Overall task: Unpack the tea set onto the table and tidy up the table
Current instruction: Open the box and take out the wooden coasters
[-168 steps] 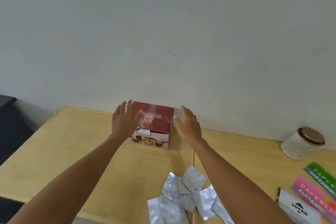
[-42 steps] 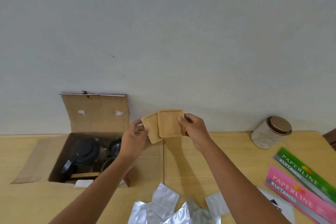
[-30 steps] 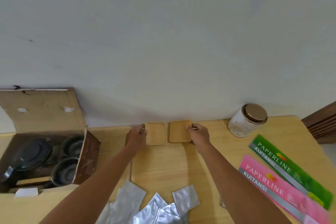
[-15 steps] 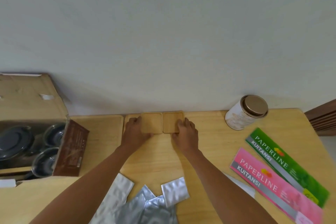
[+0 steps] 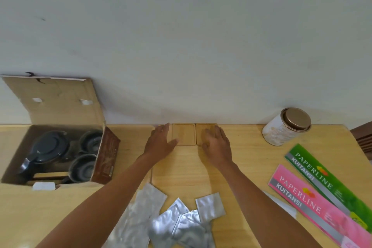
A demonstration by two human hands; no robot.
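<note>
Left hand (image 5: pixel 160 143): flat, fingers straight, touching left coaster (image 5: pixel 183 134) edge.
Right hand (image 5: pixel 216 144): fingers straight, resting on right coaster (image 5: pixel 203 129).
Coasters: side by side at wall.

table (image 5: pixel 181 175): light yellow-tan wood, faint grain
coasters (image 5: pixel 183 134), far mid: 2, same pale wood as table
box (image 5: pixel 50 102), left: plain brown card inside; red-brown printed outer flap w/ pale text
teapot (image 5: pixel 47 148) in box: dark grey, glossy
cups (image 5: pixel 84 167) in box: dark grey
packets (image 5: pixel 177 221), near mid: shiny silver foil, crinkled
tin (image 5: pixel 281 129), far right: off-white, scuffed; bronze-brown lid
books, right: green (image 5: pixel 330 183) & pink (image 5: pixel 314 205), each w/ grey stripe, white lettering
wall (image 5: pixel 181 36): plain off-white
</note>
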